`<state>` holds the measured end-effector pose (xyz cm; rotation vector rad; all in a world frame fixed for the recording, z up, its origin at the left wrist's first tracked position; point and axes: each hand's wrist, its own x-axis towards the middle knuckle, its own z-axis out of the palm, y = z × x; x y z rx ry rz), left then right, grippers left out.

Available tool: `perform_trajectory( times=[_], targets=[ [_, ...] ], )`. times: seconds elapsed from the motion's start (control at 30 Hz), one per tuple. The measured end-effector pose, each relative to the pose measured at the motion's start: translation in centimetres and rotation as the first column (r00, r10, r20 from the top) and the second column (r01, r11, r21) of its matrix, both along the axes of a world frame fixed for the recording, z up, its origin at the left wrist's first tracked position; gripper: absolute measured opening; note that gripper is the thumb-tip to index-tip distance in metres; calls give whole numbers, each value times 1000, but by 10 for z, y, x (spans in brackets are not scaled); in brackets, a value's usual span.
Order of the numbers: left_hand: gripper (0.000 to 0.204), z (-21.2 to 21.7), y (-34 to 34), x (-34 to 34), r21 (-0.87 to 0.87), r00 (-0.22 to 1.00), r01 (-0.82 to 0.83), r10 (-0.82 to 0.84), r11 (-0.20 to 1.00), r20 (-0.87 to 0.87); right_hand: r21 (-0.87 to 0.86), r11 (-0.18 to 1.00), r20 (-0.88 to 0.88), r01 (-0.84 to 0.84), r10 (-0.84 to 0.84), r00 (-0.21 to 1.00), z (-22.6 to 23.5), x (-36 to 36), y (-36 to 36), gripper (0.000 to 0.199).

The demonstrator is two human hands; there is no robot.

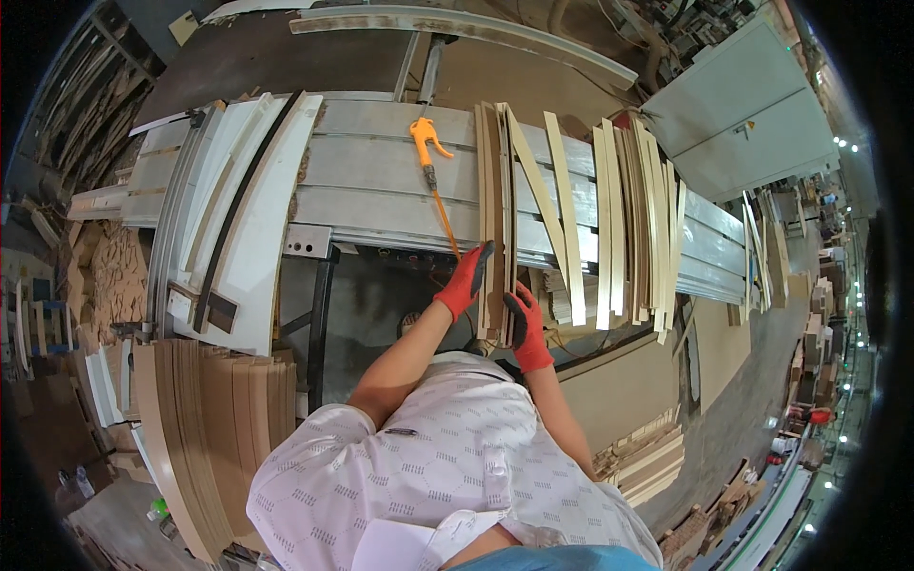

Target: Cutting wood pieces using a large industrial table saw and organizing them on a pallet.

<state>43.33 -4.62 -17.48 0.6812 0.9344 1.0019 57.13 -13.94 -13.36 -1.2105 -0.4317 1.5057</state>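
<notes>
Both my hands wear red and black gloves and grip a bundle of long curved wooden strips (495, 200) standing on edge across a grey metal work table (381, 171). My left hand (465, 283) presses the bundle's left side near its lower end. Around the same end, from the right, closes my right hand (526, 328). The strips reach away from me to the table's far edge.
Several loose pale strips (628, 219) lie to the right on the table. An orange air blow gun (426, 143) lies left of the bundle. White curved panels (248, 209) rest at the table's left end. Stacked brown curved boards (205, 419) stand at lower left, and cut strips (647, 462) are piled at lower right.
</notes>
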Motion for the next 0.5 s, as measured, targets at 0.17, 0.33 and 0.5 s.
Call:
perform_trajectory(
  times=[0.17,0.33,0.5],
  targets=[
    [50,0,1,-1,-25,995,47,-49,999,-87,-25,1000,37,-16,17,999,8,-2,0,46],
    [49,-4,4,2,-40,996,38,-41,998,-79,-54,998,81,-22,27,996,-4,3,1,48],
    [44,30,0,4,-185,981,139,-109,973,163,140,948,830,-286,45,556,9,-19,-3,62]
  ],
)
